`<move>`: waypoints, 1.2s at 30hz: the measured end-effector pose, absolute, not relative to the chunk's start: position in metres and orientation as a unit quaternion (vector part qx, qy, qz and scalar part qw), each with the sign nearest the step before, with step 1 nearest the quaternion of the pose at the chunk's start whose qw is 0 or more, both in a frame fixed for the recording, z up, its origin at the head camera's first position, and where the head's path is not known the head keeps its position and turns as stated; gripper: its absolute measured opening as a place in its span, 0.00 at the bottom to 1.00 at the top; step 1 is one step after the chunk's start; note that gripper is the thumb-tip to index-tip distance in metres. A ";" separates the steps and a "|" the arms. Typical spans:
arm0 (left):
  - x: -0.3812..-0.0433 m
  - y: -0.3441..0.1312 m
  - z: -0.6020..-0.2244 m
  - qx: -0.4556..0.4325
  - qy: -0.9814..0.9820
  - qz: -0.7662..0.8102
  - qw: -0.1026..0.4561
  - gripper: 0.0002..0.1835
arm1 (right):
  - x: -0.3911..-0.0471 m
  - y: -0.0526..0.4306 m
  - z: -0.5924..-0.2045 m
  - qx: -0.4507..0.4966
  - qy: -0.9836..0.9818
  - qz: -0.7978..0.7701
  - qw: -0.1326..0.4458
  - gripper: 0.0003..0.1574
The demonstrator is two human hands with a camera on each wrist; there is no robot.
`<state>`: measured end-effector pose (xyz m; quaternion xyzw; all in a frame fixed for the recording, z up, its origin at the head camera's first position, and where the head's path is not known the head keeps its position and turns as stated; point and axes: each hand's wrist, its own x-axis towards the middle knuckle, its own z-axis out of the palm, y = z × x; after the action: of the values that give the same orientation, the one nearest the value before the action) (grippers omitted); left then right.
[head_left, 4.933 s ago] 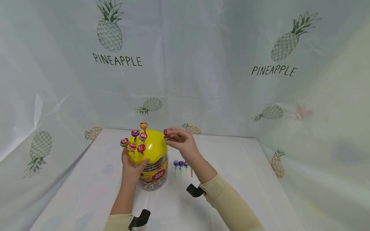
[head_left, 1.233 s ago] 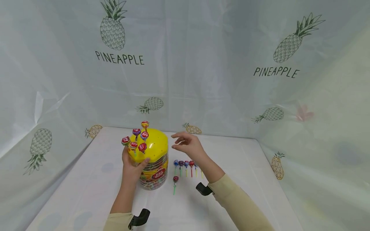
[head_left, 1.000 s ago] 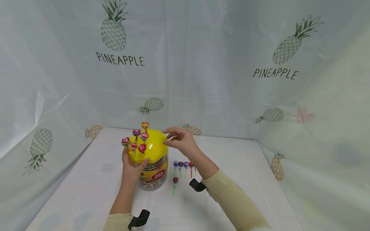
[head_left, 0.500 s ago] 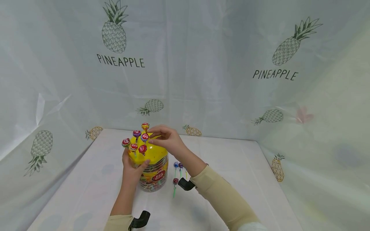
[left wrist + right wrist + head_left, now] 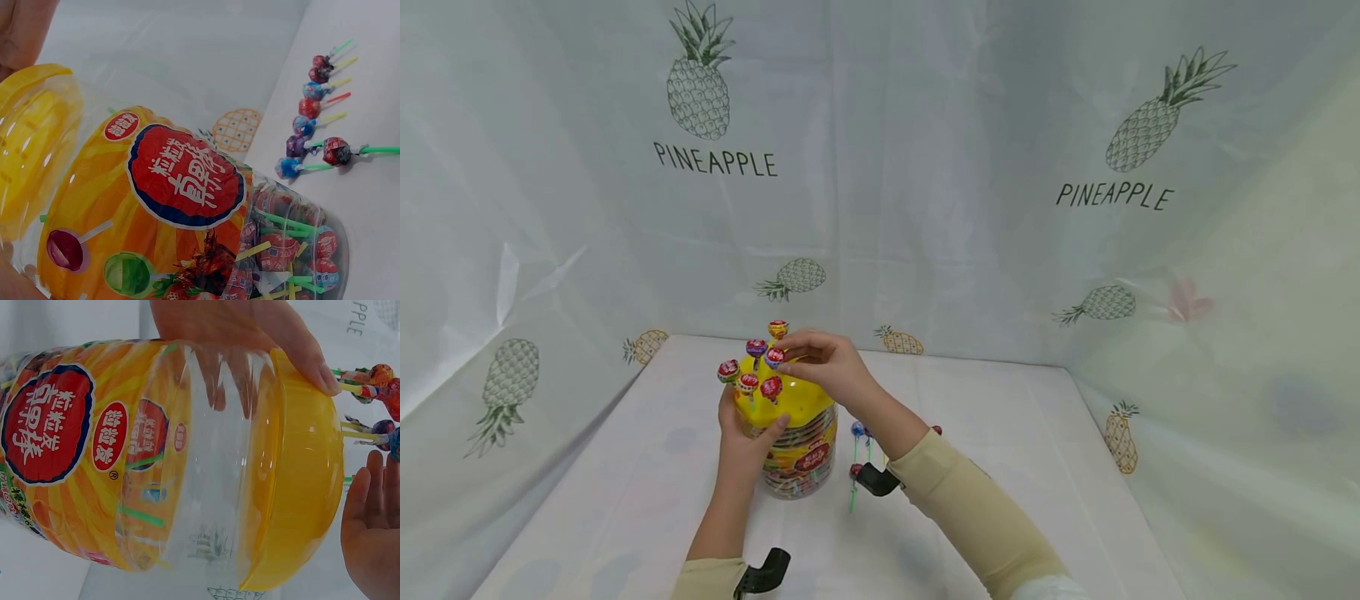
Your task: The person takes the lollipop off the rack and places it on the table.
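Observation:
A clear candy jar [image 5: 796,450] [image 5: 175,200] [image 5: 125,456] with a yellow domed lid [image 5: 801,398] [image 5: 306,469] stands on the white table. My left hand [image 5: 741,437] [image 5: 244,328] grips its near-left side just under the lid. Several wrapped lollipops [image 5: 747,382] stand stuck in the lid by their sticks. My right hand [image 5: 820,367] [image 5: 370,525] reaches over the lid from the right, and its thumb and forefinger pinch the red-and-blue lollipop [image 5: 773,357] near the top. The jar is packed with more lollipops.
A row of loose lollipops [image 5: 859,430] [image 5: 306,115] lies on the table right of the jar, partly hidden by my right forearm. One more lollipop [image 5: 853,477] [image 5: 337,151] lies nearer me. Pineapple-print cloth [image 5: 925,208] walls the table on three sides.
The right hand took a lollipop off the lid's right side; more now lie on the table. In the last second it swung left over the lid to a lollipop near the top.

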<state>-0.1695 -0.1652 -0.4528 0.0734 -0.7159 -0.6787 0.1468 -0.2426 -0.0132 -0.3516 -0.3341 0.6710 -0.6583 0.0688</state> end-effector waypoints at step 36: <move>-0.171 -0.164 -0.457 0.064 -0.721 -0.671 0.162 0.53 | -0.247 0.071 -0.439 -0.169 0.647 -0.741 0.062 0.20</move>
<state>-0.1706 -0.1635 -0.4568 0.0638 -0.7209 -0.6709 0.1617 -0.2468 0.0709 -0.4385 -0.1689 0.6473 -0.7407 0.0619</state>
